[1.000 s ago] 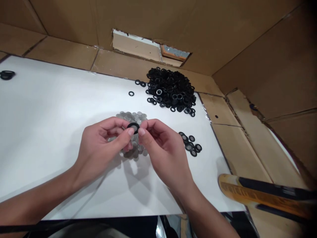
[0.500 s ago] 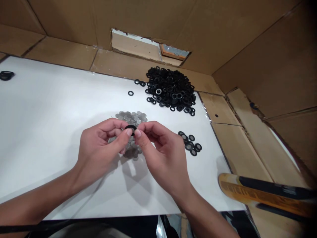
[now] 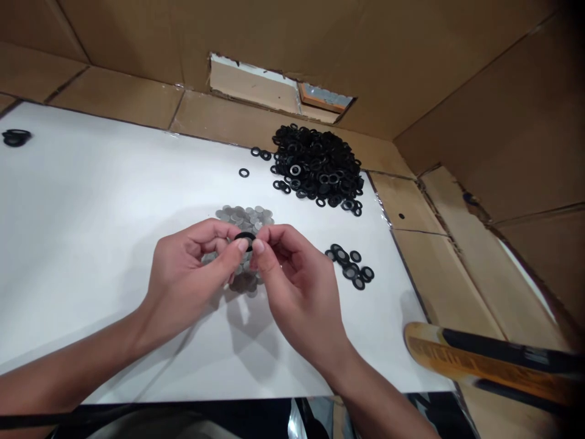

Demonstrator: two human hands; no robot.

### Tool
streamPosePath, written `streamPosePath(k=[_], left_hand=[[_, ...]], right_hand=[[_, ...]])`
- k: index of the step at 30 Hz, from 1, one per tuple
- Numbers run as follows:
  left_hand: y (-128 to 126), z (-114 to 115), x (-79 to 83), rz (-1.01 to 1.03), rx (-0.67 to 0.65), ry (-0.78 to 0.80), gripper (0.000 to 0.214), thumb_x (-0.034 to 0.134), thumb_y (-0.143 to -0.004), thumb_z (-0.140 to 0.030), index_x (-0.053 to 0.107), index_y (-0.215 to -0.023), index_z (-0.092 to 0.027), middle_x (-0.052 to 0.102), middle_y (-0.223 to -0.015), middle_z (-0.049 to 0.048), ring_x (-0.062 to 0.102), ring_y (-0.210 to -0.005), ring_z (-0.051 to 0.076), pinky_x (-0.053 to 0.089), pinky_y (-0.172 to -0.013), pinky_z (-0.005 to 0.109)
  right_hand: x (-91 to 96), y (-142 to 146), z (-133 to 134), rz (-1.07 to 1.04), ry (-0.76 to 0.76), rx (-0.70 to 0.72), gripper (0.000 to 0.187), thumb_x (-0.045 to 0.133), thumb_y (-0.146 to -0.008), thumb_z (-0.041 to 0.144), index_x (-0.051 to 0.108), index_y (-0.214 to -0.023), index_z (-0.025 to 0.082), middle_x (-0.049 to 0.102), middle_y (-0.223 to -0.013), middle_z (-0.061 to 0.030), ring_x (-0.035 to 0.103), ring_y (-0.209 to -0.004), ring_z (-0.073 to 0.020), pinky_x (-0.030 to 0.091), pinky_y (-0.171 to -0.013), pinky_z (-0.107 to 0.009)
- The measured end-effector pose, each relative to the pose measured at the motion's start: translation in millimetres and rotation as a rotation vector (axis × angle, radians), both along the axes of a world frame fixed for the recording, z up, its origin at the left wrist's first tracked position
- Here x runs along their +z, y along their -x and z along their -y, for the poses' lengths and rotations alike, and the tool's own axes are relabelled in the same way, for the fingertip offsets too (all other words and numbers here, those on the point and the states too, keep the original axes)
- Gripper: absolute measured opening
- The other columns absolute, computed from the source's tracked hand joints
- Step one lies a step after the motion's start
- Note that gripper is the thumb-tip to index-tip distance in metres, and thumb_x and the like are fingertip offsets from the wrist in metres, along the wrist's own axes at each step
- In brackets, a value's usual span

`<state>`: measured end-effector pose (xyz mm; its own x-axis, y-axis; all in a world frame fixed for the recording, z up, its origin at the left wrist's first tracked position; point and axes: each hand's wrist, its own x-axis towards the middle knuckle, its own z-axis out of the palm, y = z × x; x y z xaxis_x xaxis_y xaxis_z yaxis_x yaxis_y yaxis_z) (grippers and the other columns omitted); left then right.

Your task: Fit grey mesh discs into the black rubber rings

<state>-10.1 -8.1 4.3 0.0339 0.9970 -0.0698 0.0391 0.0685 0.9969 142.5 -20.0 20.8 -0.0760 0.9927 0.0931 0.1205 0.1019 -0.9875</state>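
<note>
Between both hands, over the middle of the white board (image 3: 91, 244), is a black ring washer (image 3: 245, 235) with a grey disc in its opening. My left hand (image 3: 192, 268) pinches its left side between thumb and fingertips. On the opposite side my right hand (image 3: 304, 280) grips the rim, thumb on top. Beneath the fingers lies a heap of small grey discs (image 3: 249, 216), partly hidden by the hands. Right of my right hand rests a small group of black rings with grey centres (image 3: 351, 271).
A large heap of black rings (image 3: 320, 161) stands at the back, with a loose ring (image 3: 244, 173) beside it. More black rings (image 3: 17, 138) lie far left. Cardboard walls (image 3: 137, 36) enclose the board. An orange and black object (image 3: 457, 350) juts in at right.
The view has shifted very slightly. Both hands keep the same pinch on the ring washer, with the right hand's fingers moved a little.
</note>
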Motion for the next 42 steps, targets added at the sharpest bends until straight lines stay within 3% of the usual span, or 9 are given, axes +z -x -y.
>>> streamPosePath(k=[16, 24, 31, 35, 38, 42], left_hand=[[1, 1, 1.7, -0.002, -0.004, -0.009, 0.009, 0.076, -0.091, -0.026, 0.076, -0.084, -0.021, 0.061, -0.053, -0.0062, 0.057, -0.052, 0.011, 0.049, -0.052, 0.020], [0, 0, 3.7, -0.008, 0.032, 0.015, 0.011, 0.079, -0.089, -0.029, 0.077, -0.083, -0.021, 0.061, -0.052, -0.0064, 0.053, -0.049, 0.008, 0.046, -0.051, 0.018], [3, -3, 0.0, 0.030, -0.018, -0.029, 0.012, 0.079, -0.092, -0.035, 0.080, -0.090, -0.023, 0.063, -0.053, -0.0053, 0.056, -0.051, 0.011, 0.049, -0.054, 0.023], [3, -4, -0.6, 0.034, -0.048, -0.043, 0.016, 0.076, -0.095, -0.033, 0.079, -0.084, -0.023, 0.062, -0.055, -0.0043, 0.057, -0.054, 0.011, 0.049, -0.056, 0.024], [3, -3, -1.7, 0.066, -0.049, -0.059, 0.014, 0.076, -0.096, -0.032, 0.080, -0.086, -0.023, 0.062, -0.056, -0.0045, 0.056, -0.054, 0.011, 0.049, -0.057, 0.023], [4, -3, -3.4, 0.104, -0.044, -0.066, 0.010, 0.075, -0.096, -0.030, 0.081, -0.091, -0.025, 0.062, -0.057, -0.0052, 0.057, -0.056, 0.010, 0.051, -0.060, 0.022]], right_hand=[[-0.2, 0, 1, 0.048, -0.028, -0.033, 0.015, 0.062, -0.103, 0.027, 0.061, -0.089, 0.022, 0.061, -0.075, 0.0021, 0.060, -0.065, -0.0123, 0.052, -0.059, -0.025], [1.0, -2, 0, 0.056, -0.053, -0.040, 0.015, 0.063, -0.103, 0.026, 0.061, -0.089, 0.021, 0.065, -0.076, 0.0021, 0.063, -0.068, -0.0119, 0.052, -0.061, -0.024], [6.7, -5, -2, 0.073, -0.050, -0.126, 0.015, 0.067, -0.100, 0.030, 0.063, -0.089, 0.021, 0.069, -0.081, -0.0009, 0.067, -0.075, -0.0157, 0.057, -0.069, -0.028], [8.6, -4, 0, 0.025, -0.072, -0.104, 0.014, 0.069, -0.100, 0.029, 0.066, -0.088, 0.022, 0.065, -0.074, 0.0014, 0.063, -0.066, -0.0127, 0.056, -0.062, -0.025], [7.9, -3, 2, -0.012, -0.086, -0.084, 0.010, 0.071, -0.098, 0.026, 0.068, -0.089, 0.023, 0.068, -0.079, 0.0007, 0.064, -0.067, -0.0125, 0.057, -0.061, -0.024], [6.6, -3, 3, -0.038, -0.119, -0.055, 0.004, 0.072, -0.096, 0.020, 0.070, -0.097, 0.023, 0.073, -0.091, -0.0010, 0.070, -0.080, -0.0134, 0.061, -0.071, -0.026]])
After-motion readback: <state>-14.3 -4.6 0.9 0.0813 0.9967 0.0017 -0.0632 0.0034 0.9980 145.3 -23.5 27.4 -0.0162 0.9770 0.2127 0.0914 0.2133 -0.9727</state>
